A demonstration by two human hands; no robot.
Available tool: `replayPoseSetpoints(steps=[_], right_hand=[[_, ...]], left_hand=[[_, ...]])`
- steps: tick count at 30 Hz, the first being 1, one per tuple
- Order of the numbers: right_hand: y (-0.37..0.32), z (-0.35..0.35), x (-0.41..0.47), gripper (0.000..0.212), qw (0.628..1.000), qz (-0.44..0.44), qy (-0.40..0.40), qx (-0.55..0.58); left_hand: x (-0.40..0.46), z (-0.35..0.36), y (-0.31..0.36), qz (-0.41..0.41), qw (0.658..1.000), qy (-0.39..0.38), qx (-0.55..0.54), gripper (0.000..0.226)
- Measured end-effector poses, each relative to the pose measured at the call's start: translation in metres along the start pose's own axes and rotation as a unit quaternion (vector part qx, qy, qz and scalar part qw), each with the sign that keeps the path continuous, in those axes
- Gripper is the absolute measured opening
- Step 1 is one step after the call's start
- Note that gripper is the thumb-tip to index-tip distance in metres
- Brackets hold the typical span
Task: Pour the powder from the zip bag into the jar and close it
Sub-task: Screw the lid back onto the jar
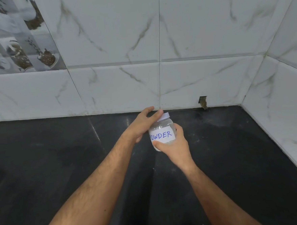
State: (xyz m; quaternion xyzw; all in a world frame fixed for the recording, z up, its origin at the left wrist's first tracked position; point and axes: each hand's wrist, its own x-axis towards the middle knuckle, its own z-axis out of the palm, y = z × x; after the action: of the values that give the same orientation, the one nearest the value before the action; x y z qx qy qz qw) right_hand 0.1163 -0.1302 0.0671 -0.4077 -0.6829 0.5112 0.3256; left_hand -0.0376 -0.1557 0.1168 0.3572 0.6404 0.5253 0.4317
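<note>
A clear jar point(161, 133) with a white paper label reading "POWDER" is held tilted above the black counter, with white powder inside it. My right hand point(176, 145) grips the jar's body from below and the right. My left hand point(142, 124) reaches over the top, fingers curled around the white lid point(164, 116), which sits on the jar's mouth. No zip bag is in view.
The black stone counter point(59, 162) stretches left and toward me. White marble-pattern wall tiles point(191, 39) close off the back and right side. A small chipped hole point(203, 102) sits at the wall's base. A faint powder dusting point(207, 131) lies right of the jar.
</note>
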Motion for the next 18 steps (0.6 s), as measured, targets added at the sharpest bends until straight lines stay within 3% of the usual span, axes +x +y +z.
replayPoseSetpoints(steps=[5, 18], right_hand=[[0.0, 0.001, 0.002, 0.091, 0.999, 0.013, -0.047, 0.023], [0.007, -0.005, 0.011, 0.079, 0.992, 0.012, -0.096, 0.077]], left_hand=[[-0.003, -0.002, 0.001, 0.001, 1.0, 0.015, -0.012, 0.089], [-0.004, 0.007, 0.002, 0.065, 0.997, -0.014, -0.028, 0.049]])
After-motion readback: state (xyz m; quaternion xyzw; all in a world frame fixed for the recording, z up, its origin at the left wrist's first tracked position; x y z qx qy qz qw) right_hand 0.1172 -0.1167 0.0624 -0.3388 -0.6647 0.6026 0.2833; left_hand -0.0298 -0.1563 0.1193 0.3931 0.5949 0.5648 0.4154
